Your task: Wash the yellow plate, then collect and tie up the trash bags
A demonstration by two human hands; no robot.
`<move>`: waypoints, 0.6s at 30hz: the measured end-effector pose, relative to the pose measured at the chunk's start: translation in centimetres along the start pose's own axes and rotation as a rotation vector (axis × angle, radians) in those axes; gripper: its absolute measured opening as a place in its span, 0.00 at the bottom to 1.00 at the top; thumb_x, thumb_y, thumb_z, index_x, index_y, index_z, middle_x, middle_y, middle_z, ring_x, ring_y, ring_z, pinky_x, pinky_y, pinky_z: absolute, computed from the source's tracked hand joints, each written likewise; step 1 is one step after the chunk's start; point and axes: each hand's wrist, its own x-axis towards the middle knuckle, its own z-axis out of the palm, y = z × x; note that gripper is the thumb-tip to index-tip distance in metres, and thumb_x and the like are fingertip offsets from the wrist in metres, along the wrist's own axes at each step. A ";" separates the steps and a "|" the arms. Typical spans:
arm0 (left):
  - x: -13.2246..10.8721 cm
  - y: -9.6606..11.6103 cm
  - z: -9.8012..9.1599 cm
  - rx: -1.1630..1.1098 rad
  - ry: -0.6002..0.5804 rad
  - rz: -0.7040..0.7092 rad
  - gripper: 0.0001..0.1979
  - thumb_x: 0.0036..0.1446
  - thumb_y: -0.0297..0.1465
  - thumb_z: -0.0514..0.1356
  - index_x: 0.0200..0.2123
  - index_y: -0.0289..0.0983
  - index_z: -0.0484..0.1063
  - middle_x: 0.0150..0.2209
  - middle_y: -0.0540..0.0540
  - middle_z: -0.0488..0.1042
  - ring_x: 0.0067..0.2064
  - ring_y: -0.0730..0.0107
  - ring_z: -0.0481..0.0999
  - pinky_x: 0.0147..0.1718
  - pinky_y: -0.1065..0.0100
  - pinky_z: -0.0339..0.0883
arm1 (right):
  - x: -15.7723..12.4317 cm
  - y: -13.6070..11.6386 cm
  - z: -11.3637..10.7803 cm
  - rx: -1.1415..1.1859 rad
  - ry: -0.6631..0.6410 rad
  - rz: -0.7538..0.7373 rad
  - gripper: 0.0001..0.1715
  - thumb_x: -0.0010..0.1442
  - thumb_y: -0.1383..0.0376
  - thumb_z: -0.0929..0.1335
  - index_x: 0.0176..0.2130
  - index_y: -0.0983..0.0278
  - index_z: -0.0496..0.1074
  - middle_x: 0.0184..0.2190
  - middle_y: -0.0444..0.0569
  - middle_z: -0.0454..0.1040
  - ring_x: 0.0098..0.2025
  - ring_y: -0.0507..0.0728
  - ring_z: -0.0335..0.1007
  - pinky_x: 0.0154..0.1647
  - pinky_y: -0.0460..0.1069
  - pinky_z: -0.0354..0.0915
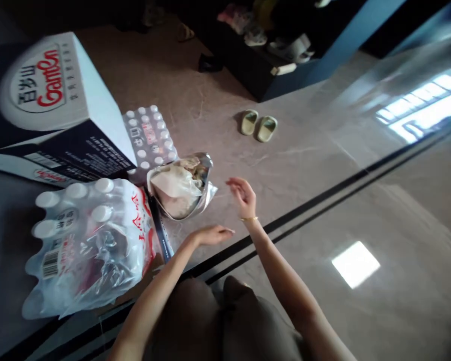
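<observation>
My left hand (215, 234) hovers over the floor with its fingers stretched out, nothing in its grasp. To its right and farther forward, my right hand (243, 194) is raised with fingers loosely curled and apart, holding nothing; a thin gold bracelet (249, 218) circles that wrist. Nearest to both is an open silver-lined bag (206, 198) with a whitish plastic wrap (176, 183) and crumpled pieces inside. Neither hand touches it. Left of the bag stands a shrink-wrapped pack of bottles (93, 240) with white caps.
A large Ganten carton (108, 125) stands at the left, with another bottle pack (146, 135) behind it. Green slippers (266, 129) lie on the tiled floor ahead. A dark shoe rack (285, 82) holds shoes at the back. Dark strips (315, 198) cross the floor.
</observation>
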 end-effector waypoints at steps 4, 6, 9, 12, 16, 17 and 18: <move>1.6 2.9 4.2 0.149 -0.181 0.073 0.23 0.64 0.38 0.51 0.56 0.33 0.72 0.58 0.41 0.73 0.59 0.59 0.71 0.61 0.62 0.61 | -15.0 4.5 -11.5 -0.120 0.249 0.374 0.22 0.58 0.49 0.69 0.44 0.61 0.73 0.37 0.52 0.79 0.40 0.58 0.77 0.41 0.53 0.72; 2.4 4.3 7.2 0.206 -0.271 0.146 0.24 0.62 0.37 0.55 0.58 0.34 0.70 0.60 0.41 0.70 0.61 0.60 0.69 0.62 0.62 0.59 | -23.2 5.3 -16.2 -0.164 0.392 0.523 0.24 0.54 0.48 0.70 0.42 0.62 0.73 0.33 0.51 0.79 0.37 0.57 0.77 0.40 0.54 0.72; 2.7 6.1 12.4 0.212 -0.537 0.177 0.25 0.57 0.38 0.60 0.58 0.37 0.71 0.60 0.42 0.71 0.60 0.60 0.70 0.60 0.63 0.62 | -34.7 4.0 -21.3 -0.226 0.662 0.676 0.22 0.50 0.50 0.71 0.40 0.62 0.74 0.31 0.50 0.78 0.36 0.58 0.75 0.42 0.55 0.71; 1.5 7.9 16.8 0.264 -0.724 0.110 0.25 0.56 0.39 0.60 0.56 0.38 0.72 0.57 0.42 0.74 0.56 0.61 0.74 0.56 0.64 0.66 | -43.7 0.7 -24.3 -0.297 0.877 0.795 0.17 0.50 0.55 0.70 0.38 0.62 0.73 0.32 0.50 0.78 0.37 0.58 0.75 0.43 0.55 0.70; 0.5 10.5 19.6 0.532 -0.684 0.124 0.29 0.51 0.51 0.61 0.53 0.44 0.74 0.55 0.48 0.76 0.55 0.60 0.75 0.56 0.63 0.66 | -52.2 -4.2 -27.7 -0.381 1.002 0.880 0.14 0.53 0.64 0.66 0.42 0.63 0.72 0.39 0.53 0.78 0.43 0.57 0.74 0.47 0.53 0.69; 0.8 11.0 20.1 0.620 -0.655 0.150 0.29 0.49 0.53 0.61 0.52 0.46 0.74 0.54 0.52 0.77 0.56 0.61 0.74 0.58 0.63 0.64 | -54.3 -5.2 -28.7 -0.406 1.020 0.896 0.14 0.54 0.66 0.66 0.42 0.63 0.71 0.40 0.53 0.78 0.43 0.57 0.74 0.48 0.54 0.69; 1.3 11.4 20.9 0.703 -0.640 0.177 0.28 0.49 0.55 0.60 0.51 0.50 0.74 0.53 0.57 0.77 0.56 0.62 0.73 0.59 0.62 0.62 | -56.6 -6.1 -29.7 -0.434 1.040 0.903 0.15 0.54 0.66 0.66 0.43 0.63 0.71 0.41 0.53 0.78 0.44 0.57 0.74 0.49 0.54 0.69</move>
